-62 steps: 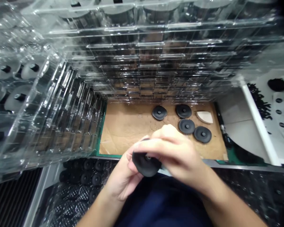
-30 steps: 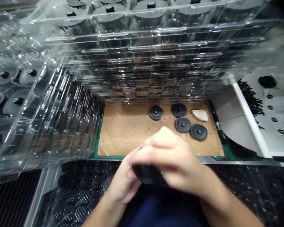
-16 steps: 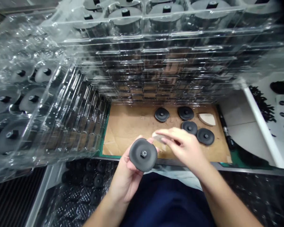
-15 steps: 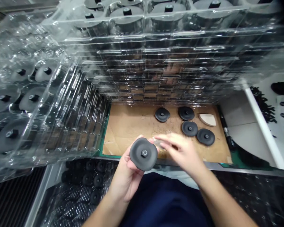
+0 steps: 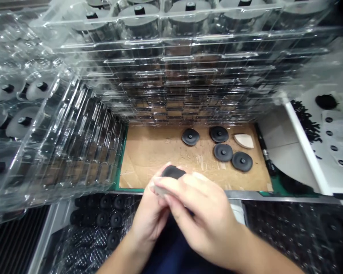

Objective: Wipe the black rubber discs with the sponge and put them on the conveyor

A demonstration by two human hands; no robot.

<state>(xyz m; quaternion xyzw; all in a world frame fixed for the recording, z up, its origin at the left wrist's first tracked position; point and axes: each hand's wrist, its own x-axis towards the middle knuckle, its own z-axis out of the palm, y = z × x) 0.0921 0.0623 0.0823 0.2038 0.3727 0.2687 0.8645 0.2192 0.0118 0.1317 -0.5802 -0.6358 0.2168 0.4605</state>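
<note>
Cardboard lies far; my left hand, fingers curled, clasps a disc; my right hand pinches a pad nearer.

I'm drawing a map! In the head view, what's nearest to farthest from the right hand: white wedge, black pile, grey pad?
1. Grey pad: in the right hand.
2. White wedge: right end of cardboard.
3. Black pile: far right.

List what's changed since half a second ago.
The right hand has moved left, bringing its pale pad from beside the held disc to over it. The left hand still holds the disc. Four black discs and the pale wedge stayed on the cardboard.
</note>
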